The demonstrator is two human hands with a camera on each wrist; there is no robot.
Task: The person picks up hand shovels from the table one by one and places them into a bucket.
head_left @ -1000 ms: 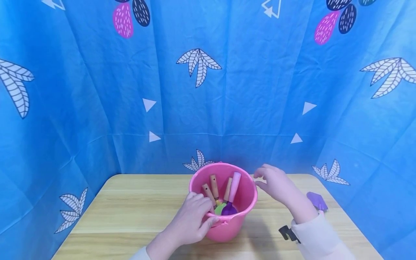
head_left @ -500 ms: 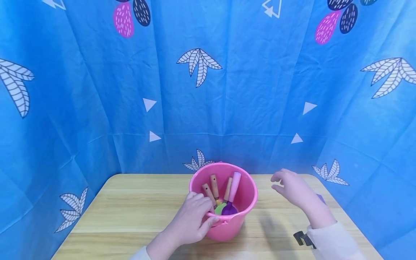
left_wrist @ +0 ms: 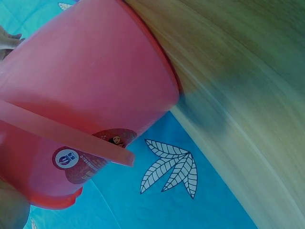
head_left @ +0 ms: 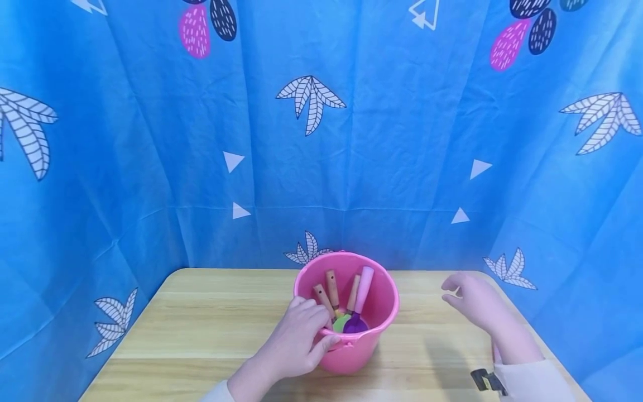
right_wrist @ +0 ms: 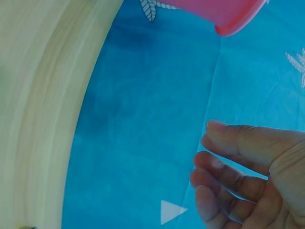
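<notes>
A pink bucket [head_left: 346,360] stands upright on the table. My left hand [head_left: 296,338] grips its near left rim, fingers over the edge and thumb outside. Inside lean several tools: wooden handles [head_left: 332,288], a light green piece [head_left: 341,323] and a purple scoop [head_left: 355,325] with a light pink handle. The left wrist view shows the bucket's side with its handle strap [left_wrist: 62,133] and a round sticker [left_wrist: 66,158]. My right hand [head_left: 474,298] hovers over the right part of the table, fingers loosely bent. Nothing lies between its thumb and fingers in the right wrist view.
The wooden table [head_left: 201,324] has rounded far corners. A blue patterned curtain [head_left: 402,139] closes off the back and both sides. A sliver of a pink stick [head_left: 496,353] peeks out beside my right forearm, which hides the rest.
My right hand has drawn away from the bucket's right rim to the right, its forearm now covering the purple piece on the table. My left hand and the bucket have stayed put.
</notes>
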